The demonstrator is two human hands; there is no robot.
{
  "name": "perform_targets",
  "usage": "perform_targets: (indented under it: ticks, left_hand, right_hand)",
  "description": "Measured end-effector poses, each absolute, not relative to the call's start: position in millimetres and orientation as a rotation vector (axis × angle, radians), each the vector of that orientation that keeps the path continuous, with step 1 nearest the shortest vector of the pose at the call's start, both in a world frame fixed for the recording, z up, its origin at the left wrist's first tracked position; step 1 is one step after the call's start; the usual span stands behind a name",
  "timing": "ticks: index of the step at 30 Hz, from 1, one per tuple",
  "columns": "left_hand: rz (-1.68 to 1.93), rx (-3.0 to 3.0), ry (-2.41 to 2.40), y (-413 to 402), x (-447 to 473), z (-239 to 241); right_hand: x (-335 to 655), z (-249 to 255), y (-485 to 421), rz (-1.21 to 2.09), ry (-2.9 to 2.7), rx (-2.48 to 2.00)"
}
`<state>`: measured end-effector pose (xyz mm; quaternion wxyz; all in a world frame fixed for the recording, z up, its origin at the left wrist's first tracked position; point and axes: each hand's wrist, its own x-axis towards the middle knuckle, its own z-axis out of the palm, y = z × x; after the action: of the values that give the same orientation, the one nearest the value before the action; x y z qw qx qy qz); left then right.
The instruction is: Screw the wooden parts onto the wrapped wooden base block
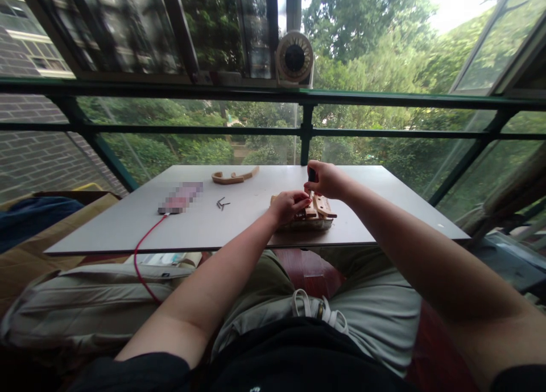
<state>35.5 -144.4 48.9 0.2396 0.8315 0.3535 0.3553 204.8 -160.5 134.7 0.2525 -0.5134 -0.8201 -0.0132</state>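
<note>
My right hand (329, 180) is closed around the black handle of a screwdriver (312, 174), held upright with its shaft pointing down at a small wooden assembly (321, 204). Light wooden slats with dark holes make up the top of this assembly, which rests on a pale, block-like base (322, 225) near the table's front edge. My left hand (288, 205) grips the wood from the left side, fingertips close to the screwdriver's shaft. What lies beneath those fingers and at the screwdriver's tip is hidden.
On the white table (239, 227) lie several screws (222, 203), a curved wooden piece (234, 177) and a blurred-out phone (181, 198) with a red cable (139, 247). A fan (294, 59) stands on the green railing behind. A pale bag (94, 301) sits below left.
</note>
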Motion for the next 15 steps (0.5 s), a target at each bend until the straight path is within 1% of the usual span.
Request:
perform_targets:
  ticks: [4,11,15]
  left_hand:
    - [0.972,2.273,0.955,-145.0,36.0,49.2]
    - [0.98,2.349,1.005,-146.7,36.3,50.5]
    - [0.956,2.4,1.025,-148.1,36.9,51.2]
  right_hand:
    - [205.7,135.6,-161.7,-0.065,-2.265,-1.374]
    - [208.6,151.3,-167.3,0.052,-2.31,-1.347]
    - [208.5,159.4,-168.3,0.011,-2.371,-1.357]
